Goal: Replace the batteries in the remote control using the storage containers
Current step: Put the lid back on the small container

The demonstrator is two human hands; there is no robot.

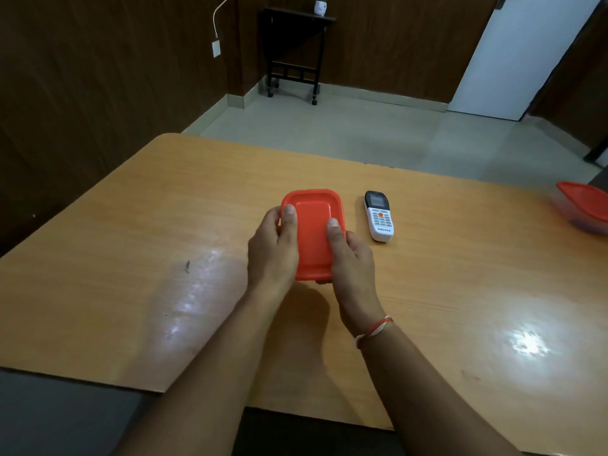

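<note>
A small storage container with an orange-red lid [312, 225] is held over the middle of the wooden table [131, 225]. My left hand [274, 248] grips its left side, thumb on the lid's rim. My right hand [350, 258] grips its right side, thumb pressed on top of the lid. The container's body is hidden under the lid and my fingers. A white remote control [379, 216] with a dark screen lies face up just right of the container, apart from my hands. A second clear container with a red lid [584, 207] sits at the table's far right edge.
Beyond the table's far edge is a tiled floor, a dark side table [294, 51] on casters with a small white pot, and a white door [526, 54]. Dark wood panels line the walls. Light glares off the tabletop at left and right.
</note>
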